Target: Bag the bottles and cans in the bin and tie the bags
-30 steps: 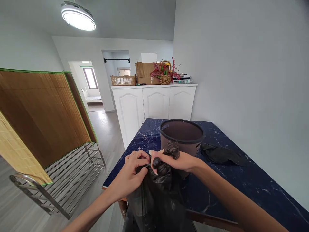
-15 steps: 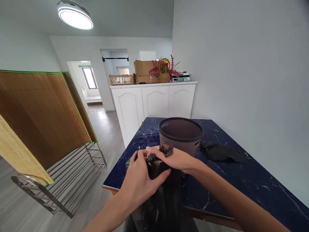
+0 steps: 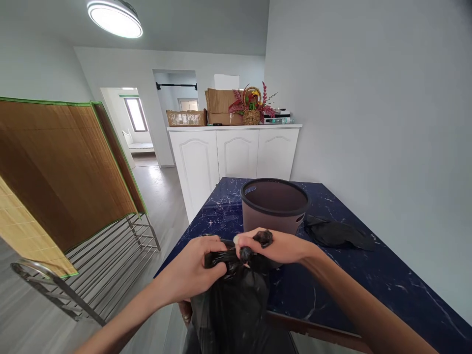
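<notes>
A full black plastic bag point(image 3: 234, 305) hangs in front of me at the near edge of a dark blue marble table point(image 3: 354, 275). My left hand point(image 3: 191, 270) is closed on one twisted strand of the bag's neck. My right hand point(image 3: 280, 246) is closed on the other strand, whose bunched end pokes out above its fingers. The two hands touch at the knot. Just behind them on the table stands a round grey-brown bin point(image 3: 275, 206) with a dark rim, nothing showing inside.
A crumpled black bag point(image 3: 337, 233) lies on the table right of the bin, near the grey wall. White cabinets point(image 3: 236, 152) with boxes and a flower basket point(image 3: 252, 110) stand behind. A metal rack point(image 3: 92, 265) and a bamboo screen point(image 3: 62, 167) are at the left.
My left hand came off the top of the bag's neck and gripped a strand on the left. My right hand shifted slightly right. The strands are drawn apart at the knot.
</notes>
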Tool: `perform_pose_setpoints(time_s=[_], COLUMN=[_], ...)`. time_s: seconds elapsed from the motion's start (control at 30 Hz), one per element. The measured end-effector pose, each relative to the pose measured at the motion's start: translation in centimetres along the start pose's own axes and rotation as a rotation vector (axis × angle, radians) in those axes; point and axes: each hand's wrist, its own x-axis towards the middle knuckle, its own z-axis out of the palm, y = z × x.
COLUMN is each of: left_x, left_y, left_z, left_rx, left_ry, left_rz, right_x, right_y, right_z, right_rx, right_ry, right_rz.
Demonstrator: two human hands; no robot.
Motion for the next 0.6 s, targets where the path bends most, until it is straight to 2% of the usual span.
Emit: perform_pose_setpoints(time_s=[0.13,0.23,0.3,0.43,0.5,0.6], left_x=[-0.3,-0.3,-0.4,-0.6,-0.9,-1.2], left_y=[-0.3,-0.6,-0.9,-1.1,-1.0,-0.8], left_z=[-1.2,-1.7,-1.9,-1.7,-1.5,-1.0], left_rx=[-0.142,-0.249,-0.297,-0.282,-0.231,-0.116], left_ry=[-0.029,-0.074,-0.078,0.026,0.050,0.072], left_rz=[0.003,0.013,-0.030,-0.042,0.028,0.130], right_x=[-1.1,-1.5,-1.4,-0.7,-0.3,0.3], right_y=[-0.6,-0.7,-0.3,1.5,2.3,2.9], right_z=[-0.1,0.5,1.4,3.5,4.4,5.3], right_rx=[0.028,0.008,0.003,-0.043,-0.162,-0.330], right_ry=[-0.165,-0.138,-0.018,0.304,0.475,0.739], right_rz=[-0.077,-0.122,-0.104,-0.072,-0.156,-0.383])
